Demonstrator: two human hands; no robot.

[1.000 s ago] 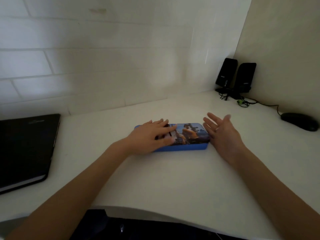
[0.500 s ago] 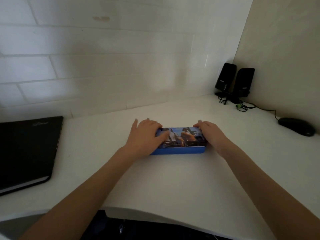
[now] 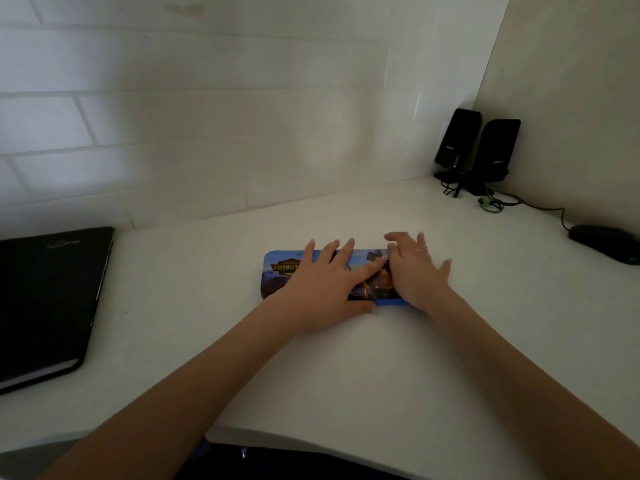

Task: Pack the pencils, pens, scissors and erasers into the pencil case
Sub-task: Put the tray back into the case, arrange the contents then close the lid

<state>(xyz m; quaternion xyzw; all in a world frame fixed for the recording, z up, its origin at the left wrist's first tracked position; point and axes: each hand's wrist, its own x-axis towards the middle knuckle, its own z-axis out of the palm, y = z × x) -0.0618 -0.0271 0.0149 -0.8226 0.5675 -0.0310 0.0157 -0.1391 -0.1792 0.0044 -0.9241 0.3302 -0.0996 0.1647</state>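
Observation:
A blue pencil case point(image 3: 282, 271) with a printed picture on its closed lid lies flat in the middle of the white desk. My left hand point(image 3: 329, 285) rests palm-down on the lid's middle, fingers spread. My right hand point(image 3: 415, 271) lies flat over the case's right end, fingers apart and slightly blurred. Neither hand grips anything. No pencils, pens, scissors or erasers are visible.
A black closed notebook point(image 3: 48, 299) lies at the desk's left edge. Two black speakers point(image 3: 478, 150) with cables stand in the far right corner. A black mouse point(image 3: 606, 242) sits at the right. A tiled wall backs the white desk point(image 3: 346, 368).
Both hands went from holding the case's ends to lying flat on top of its lid. The left end of the lid is now uncovered.

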